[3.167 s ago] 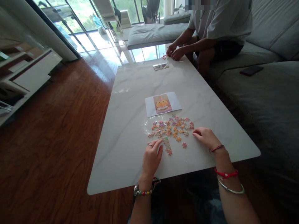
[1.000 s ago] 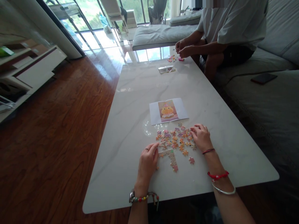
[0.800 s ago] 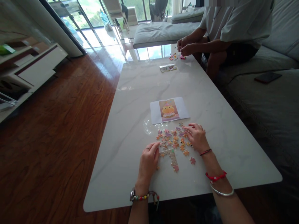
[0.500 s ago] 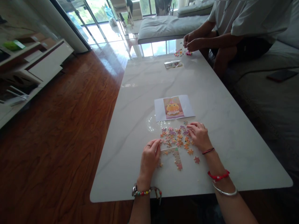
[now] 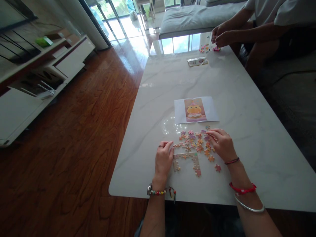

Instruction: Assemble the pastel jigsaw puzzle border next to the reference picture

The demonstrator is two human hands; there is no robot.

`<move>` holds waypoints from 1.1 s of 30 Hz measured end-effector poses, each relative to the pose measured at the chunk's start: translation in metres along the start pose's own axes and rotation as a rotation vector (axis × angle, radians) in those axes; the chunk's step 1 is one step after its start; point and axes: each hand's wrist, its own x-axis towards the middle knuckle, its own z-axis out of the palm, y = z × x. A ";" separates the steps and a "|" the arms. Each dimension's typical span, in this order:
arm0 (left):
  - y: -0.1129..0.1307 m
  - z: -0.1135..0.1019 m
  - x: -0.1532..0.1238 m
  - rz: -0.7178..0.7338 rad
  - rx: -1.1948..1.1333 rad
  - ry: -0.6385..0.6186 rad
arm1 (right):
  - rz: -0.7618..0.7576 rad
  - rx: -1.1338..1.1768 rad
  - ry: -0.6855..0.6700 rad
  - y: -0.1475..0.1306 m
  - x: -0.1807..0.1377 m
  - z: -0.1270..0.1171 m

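Note:
Loose jigsaw puzzle pieces (image 5: 199,141), mostly orange, pink and purple, lie in a pile in front of me. Just nearer to me is a joined puzzle border (image 5: 184,155), three-sided, with its gap facing me. My left hand (image 5: 164,159) rests at the border's upper left corner, thumb and forefinger slightly apart, nothing visible between them. Over the right side of the pile, my right hand (image 5: 222,143) reaches in with its fingers stretched out, fingertips touching the pieces by a purple one. A single pink piece (image 5: 217,168) lies apart at the right.
Behind the pile, a printed picture sheet (image 5: 209,109) lies on the white marble table (image 5: 153,108). Farther back are a clear packet (image 5: 197,61) and small colourful bits (image 5: 204,49). A co-worker's hands (image 5: 222,37) are at the far right corner, beside a sofa.
The view has turned left, so everything sits farther right. My left thumb and forefinger have parted a little, and the border's left side shows more. My right hand stays at the pile.

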 end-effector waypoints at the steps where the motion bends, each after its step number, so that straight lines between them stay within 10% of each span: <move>1: 0.001 0.000 0.000 0.007 0.001 0.001 | 0.012 -0.001 0.009 0.002 0.000 -0.001; 33: -0.002 -0.005 -0.014 0.028 -0.042 0.083 | 0.221 0.008 0.105 0.014 -0.013 -0.021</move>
